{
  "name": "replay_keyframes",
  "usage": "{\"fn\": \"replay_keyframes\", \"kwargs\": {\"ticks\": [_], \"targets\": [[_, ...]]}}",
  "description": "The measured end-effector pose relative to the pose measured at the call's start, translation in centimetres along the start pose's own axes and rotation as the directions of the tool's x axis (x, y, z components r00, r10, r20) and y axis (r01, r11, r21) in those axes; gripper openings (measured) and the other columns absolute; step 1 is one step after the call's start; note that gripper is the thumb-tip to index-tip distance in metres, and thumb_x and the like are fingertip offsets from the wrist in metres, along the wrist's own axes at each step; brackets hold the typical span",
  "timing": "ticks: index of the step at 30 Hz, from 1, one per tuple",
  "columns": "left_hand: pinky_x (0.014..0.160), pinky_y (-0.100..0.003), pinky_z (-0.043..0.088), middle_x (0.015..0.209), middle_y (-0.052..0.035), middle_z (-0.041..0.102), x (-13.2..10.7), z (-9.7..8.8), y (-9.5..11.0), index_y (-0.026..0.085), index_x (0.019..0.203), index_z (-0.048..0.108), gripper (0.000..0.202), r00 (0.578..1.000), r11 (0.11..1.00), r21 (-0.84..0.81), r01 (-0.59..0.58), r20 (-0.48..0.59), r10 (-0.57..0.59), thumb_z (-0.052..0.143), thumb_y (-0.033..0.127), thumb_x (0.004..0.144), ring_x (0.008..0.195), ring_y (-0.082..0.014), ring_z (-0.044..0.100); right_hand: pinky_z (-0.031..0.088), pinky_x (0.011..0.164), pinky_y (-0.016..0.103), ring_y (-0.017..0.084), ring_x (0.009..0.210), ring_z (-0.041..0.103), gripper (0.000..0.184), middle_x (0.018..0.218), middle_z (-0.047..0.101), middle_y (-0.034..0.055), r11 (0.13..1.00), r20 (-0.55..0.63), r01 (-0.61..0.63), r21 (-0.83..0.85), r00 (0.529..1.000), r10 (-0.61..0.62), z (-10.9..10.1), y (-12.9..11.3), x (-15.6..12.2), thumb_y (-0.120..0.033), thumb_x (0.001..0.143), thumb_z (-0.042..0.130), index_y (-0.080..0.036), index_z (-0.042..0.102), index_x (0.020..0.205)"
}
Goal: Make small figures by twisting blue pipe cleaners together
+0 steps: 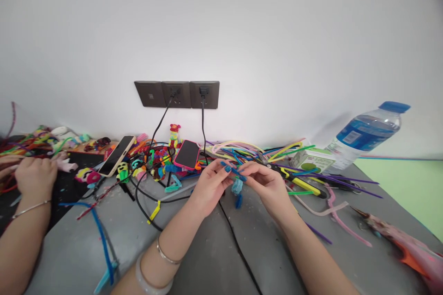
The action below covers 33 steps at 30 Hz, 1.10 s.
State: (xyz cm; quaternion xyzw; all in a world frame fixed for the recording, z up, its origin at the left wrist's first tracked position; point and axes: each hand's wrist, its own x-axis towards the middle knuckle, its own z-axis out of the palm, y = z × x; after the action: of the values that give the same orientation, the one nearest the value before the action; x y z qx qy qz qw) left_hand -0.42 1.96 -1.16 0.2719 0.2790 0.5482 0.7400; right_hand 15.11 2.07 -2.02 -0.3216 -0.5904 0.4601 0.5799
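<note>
Both of my hands meet above the grey table (204,258), near the middle of the view. Between their fingertips is a small blue pipe-cleaner piece (237,186), with a light-blue twisted part and a darker blue end hanging below. My left hand (210,186) is closed, its thumb and fingers pinching the piece from the left. My right hand (269,186) is closed as well and grips it from the right. The fingers cover the upper part of the piece, so its full shape is hidden.
Behind my hands lie loose pipe cleaners (238,147), yellow-handled cutters (304,184), a pink phone (187,154) and a pale-edged phone (117,156). A glue gun (398,237), box (313,159) and tilted bottle (368,131) stay right. Black cables (233,235) cross the table. Another person's hand (36,175) is left.
</note>
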Motion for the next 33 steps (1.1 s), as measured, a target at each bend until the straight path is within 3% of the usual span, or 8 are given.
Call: {"fn": "replay_keyframes", "kwargs": {"ticks": [5,10,15,22,28,33], "targets": [[0.06,-0.019,0.043,0.069,0.0029,0.061,0.0,0.0,0.1,0.017,0.078,0.067,0.034,0.999,1.0,0.009,-0.02,-0.044,0.02,0.089,0.033,0.058,0.063,-0.0068,0.055,0.054,0.075,0.032,0.019,0.084,0.065,0.011,0.083,0.069,0.0047,0.999,0.002,0.016,-0.036,1.0,-0.016,-0.1,-0.1,0.1,-0.035,0.082,0.072,-0.025,0.076,0.082],[0.055,-0.018,0.036,0.062,0.0044,0.057,0.1,0.0,0.3,0.015,0.072,0.065,0.033,1.0,1.0,0.018,0.001,-0.011,-0.001,0.091,0.026,0.055,0.055,-0.0044,0.046,0.052,0.076,0.032,0.02,0.086,0.063,0.01,0.086,0.067,0.0045,0.999,0.038,-0.036,-0.005,0.999,0.036,-0.2,0.1,0.1,-0.036,0.081,0.073,-0.027,0.076,0.083],[0.058,-0.021,0.038,0.063,0.0033,0.06,0.1,-0.3,0.5,0.015,0.078,0.063,0.036,0.998,0.998,0.06,0.032,0.059,-0.035,0.09,0.025,0.056,0.058,-0.007,0.053,0.05,0.077,0.033,0.021,0.088,0.062,0.013,0.09,0.065,0.0052,0.989,0.114,-0.135,0.058,0.985,0.128,-0.5,0.1,-0.1,-0.038,0.081,0.073,-0.025,0.073,0.081],[0.056,-0.02,0.037,0.062,0.0035,0.063,-0.2,-1.0,1.1,0.017,0.087,0.054,0.05,0.954,0.962,0.214,0.171,0.209,-0.216,0.092,0.026,0.054,0.054,-0.0075,0.055,0.047,0.071,0.028,0.015,0.075,0.056,0.022,0.081,0.059,0.0015,0.954,0.294,-0.252,0.163,0.935,0.197,-0.8,-1.1,-0.1,-0.038,0.078,0.076,-0.021,0.064,0.075],[0.055,-0.019,0.039,0.064,0.0024,0.064,-0.2,-1.5,1.0,0.016,0.082,0.054,0.047,0.885,0.911,0.335,0.241,0.309,-0.348,0.091,0.025,0.054,0.054,-0.0075,0.057,0.046,0.067,0.027,0.014,0.07,0.057,0.022,0.077,0.062,0.0016,0.915,0.45,-0.395,0.087,0.835,0.318,-1.5,-1.9,-0.2,-0.035,0.074,0.079,-0.019,0.065,0.072],[0.058,-0.019,0.039,0.066,0.0018,0.062,-0.3,-1.1,0.9,0.015,0.078,0.056,0.043,0.918,0.931,0.279,0.234,0.252,-0.306,0.091,0.027,0.055,0.058,-0.0071,0.055,0.047,0.066,0.027,0.015,0.07,0.055,0.024,0.074,0.058,0.0013,0.939,0.369,-0.338,0.064,0.882,0.292,-1.6,-1.8,-0.1,-0.038,0.075,0.078,-0.019,0.066,0.07]]}}
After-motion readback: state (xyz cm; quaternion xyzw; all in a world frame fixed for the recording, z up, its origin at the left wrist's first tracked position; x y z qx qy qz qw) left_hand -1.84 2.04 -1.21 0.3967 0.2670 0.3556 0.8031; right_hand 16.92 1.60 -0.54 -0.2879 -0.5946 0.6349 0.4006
